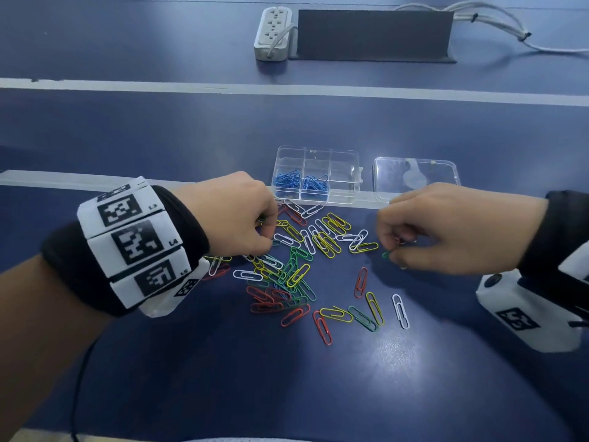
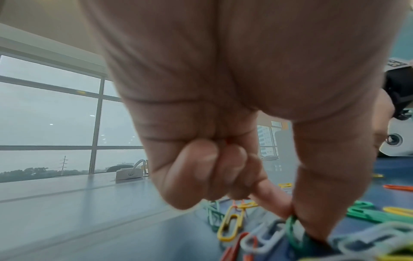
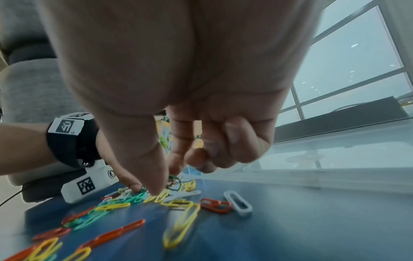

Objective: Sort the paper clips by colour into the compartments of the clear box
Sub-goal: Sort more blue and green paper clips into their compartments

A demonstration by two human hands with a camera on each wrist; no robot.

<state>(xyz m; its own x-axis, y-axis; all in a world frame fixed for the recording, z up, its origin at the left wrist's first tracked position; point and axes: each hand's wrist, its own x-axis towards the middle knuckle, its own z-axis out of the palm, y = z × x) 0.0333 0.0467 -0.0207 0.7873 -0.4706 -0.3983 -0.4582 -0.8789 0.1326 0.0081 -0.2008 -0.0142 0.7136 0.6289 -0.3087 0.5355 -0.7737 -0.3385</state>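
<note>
Several loose paper clips (image 1: pixel 296 269), red, yellow, green and white, lie scattered on the blue table. The clear box (image 1: pixel 345 173) stands open behind them, with blue clips (image 1: pixel 301 185) in two front compartments. My left hand (image 1: pixel 270 243) is at the pile's left edge, thumb and forefinger pinching a green clip (image 2: pixel 290 223); its other fingers are curled, with a trace of red inside. My right hand (image 1: pixel 391 254) is at the pile's right edge and pinches another green clip (image 1: pixel 386 255), also in the right wrist view (image 3: pixel 173 181). A red clip (image 1: pixel 399 240) shows under its curled fingers.
The box's clear lid (image 1: pixel 417 178) lies flat just right of the box. A white power strip (image 1: pixel 273 33) and a dark upright panel (image 1: pixel 374 35) stand at the far side with cables (image 1: pixel 497 17). A white strip (image 1: pixel 287 90) crosses the table.
</note>
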